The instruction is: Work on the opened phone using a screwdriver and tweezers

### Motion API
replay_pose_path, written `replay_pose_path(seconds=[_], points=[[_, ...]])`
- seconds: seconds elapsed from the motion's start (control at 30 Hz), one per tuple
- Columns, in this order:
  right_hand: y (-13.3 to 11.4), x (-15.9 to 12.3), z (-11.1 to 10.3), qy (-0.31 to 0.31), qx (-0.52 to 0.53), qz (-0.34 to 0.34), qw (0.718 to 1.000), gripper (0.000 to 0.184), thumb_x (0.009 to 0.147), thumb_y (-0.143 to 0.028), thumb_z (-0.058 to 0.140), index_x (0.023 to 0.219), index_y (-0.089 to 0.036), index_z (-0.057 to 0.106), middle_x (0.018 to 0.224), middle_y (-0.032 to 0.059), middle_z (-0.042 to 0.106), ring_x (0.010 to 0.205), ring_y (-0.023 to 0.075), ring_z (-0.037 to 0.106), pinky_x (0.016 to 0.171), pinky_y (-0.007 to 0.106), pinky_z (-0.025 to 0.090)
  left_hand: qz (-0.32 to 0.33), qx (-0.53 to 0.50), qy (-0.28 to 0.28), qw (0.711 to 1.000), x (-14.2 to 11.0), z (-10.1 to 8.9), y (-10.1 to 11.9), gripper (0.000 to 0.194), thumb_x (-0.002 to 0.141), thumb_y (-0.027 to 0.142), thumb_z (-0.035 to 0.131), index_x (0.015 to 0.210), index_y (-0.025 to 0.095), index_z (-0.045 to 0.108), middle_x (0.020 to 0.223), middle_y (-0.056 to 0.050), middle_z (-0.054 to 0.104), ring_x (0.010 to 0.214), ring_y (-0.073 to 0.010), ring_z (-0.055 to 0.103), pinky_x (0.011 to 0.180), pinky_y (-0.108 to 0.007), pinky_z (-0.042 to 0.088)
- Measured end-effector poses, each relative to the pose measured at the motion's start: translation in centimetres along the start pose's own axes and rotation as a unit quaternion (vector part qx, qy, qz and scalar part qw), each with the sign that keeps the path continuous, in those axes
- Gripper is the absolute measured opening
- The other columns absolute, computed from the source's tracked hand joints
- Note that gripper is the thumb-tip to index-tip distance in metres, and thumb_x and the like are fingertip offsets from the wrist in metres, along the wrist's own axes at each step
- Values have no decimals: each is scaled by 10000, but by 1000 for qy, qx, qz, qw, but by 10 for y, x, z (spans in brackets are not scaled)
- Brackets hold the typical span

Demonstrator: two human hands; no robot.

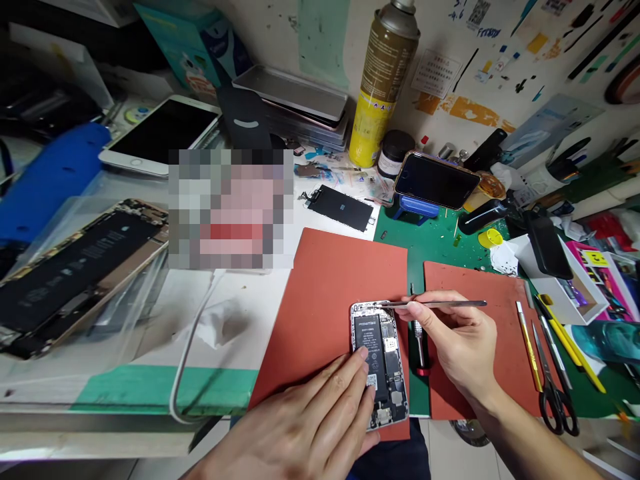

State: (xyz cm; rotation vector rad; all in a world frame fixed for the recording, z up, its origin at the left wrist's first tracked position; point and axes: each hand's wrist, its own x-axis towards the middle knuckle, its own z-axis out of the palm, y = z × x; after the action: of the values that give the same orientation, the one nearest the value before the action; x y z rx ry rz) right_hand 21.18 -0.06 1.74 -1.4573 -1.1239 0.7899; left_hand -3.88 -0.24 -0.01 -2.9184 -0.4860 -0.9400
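By the left hand [320,413], laid with fingers stretched and unclenched across its left side, an opened, white-framed smartphone body [394,367] is touched where it lies near the right edge of a flat terracotta-red mat [340,267]. Whether its lower edge is also pinched by the thumb cannot be told. Between the thumb and fingers of the right hand [465,340], a slim grey metal tool [450,304] is grasped, its tip directed at the top edge of the smartphone body; actual contact cannot be made out. Inside the frame, a black rectangular battery [369,333] is partly covered by the left fingertips.

Just right of the smartphone body, a slender silver screwdriver with a red end [421,347] is seen between the mat and a second terracotta-red mat [500,293]. Farther right, black-handled scissors [559,403] are laid beside a thin gold-and-silver pen-shaped tool [528,347]. Beyond the first mat, a black display panel [343,208] is set on a white surface.
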Motion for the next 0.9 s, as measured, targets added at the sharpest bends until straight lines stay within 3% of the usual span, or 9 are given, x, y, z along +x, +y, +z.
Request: replay_pose_path(seconds=[0.33,0.57,0.9], points=[[-3,-2,0,13,-22,-25,999,28,905,-239,859,917,-237,834,841,32,848,747,250,848,686,325,735,-7,-1,-9,1000,-1,0,1,309,1059,320,692,1216,58,736,1206,-156,826,1230,-314,766,992,-385,651],[1,-8,-2,10,-83,-99,992,131,915,-161,834,941,-288,857,938,1,853,835,226,850,744,317,734,-1,0,-4,1000,-1,2,0,313,1049,335,709,1209,69,744,1212,-135,828,1237,-316,762,1004,-394,650],[1,-8,-1,10,-86,-112,990,118,926,-153,822,950,-266,844,926,12,848,826,231,847,755,343,735,-2,9,-8,1000,-1,-1,0,377,998,380,777,1219,76,752,1212,-146,826,1268,-321,742,1093,-400,599]])
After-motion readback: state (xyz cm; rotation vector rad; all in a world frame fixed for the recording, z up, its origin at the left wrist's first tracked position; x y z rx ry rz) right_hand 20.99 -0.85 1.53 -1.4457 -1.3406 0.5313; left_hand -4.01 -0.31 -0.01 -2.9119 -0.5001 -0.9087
